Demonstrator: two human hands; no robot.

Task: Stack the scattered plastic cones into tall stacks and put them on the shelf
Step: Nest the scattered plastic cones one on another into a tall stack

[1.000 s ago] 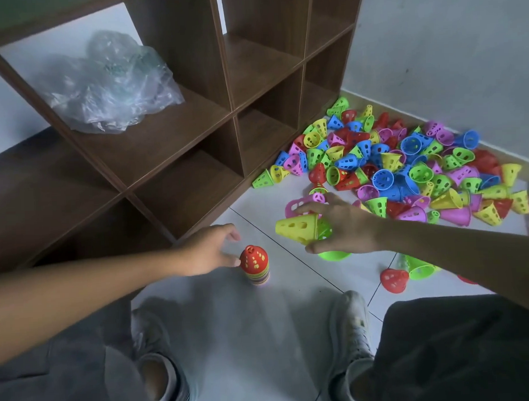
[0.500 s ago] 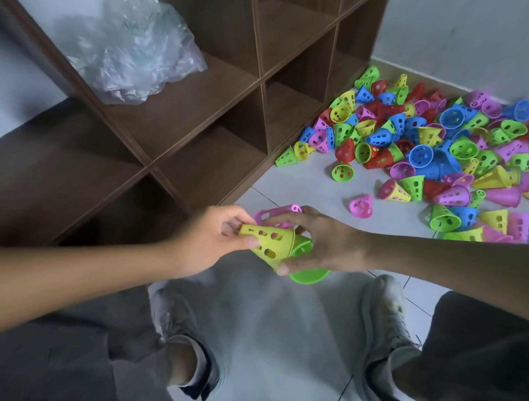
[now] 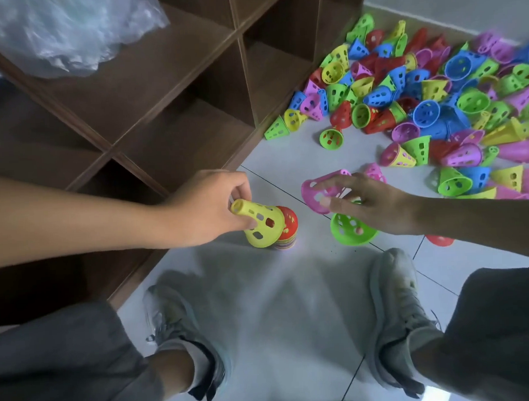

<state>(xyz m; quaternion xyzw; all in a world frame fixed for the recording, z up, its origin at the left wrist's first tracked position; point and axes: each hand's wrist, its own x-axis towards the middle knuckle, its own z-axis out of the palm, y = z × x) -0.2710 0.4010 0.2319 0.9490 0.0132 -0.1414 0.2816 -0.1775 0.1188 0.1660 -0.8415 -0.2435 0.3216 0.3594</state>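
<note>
The yellow cone (image 3: 262,224) hides most of the short stack (image 3: 286,232) behind it. The right hand (image 3: 374,205) covers part of the pink cone (image 3: 318,192) and green cone (image 3: 350,232). The cone pile (image 3: 433,95) is cut off at the right edge and blurry there. The plastic bag (image 3: 65,30) is cut off at the top.

Left hand (image 3: 208,206) reaching in from the left on a bare forearm, thumb and fingers pinching the narrow end of a tilted yellow perforated plastic cone (image 3: 259,223). Right hand (image 3: 374,205) coming in from the right, fingers spread and curled round a pink perforated plastic cone (image 3: 317,192) and a green perforated plastic cone (image 3: 350,232). Knees bent and feet planted at the near edge.
</note>
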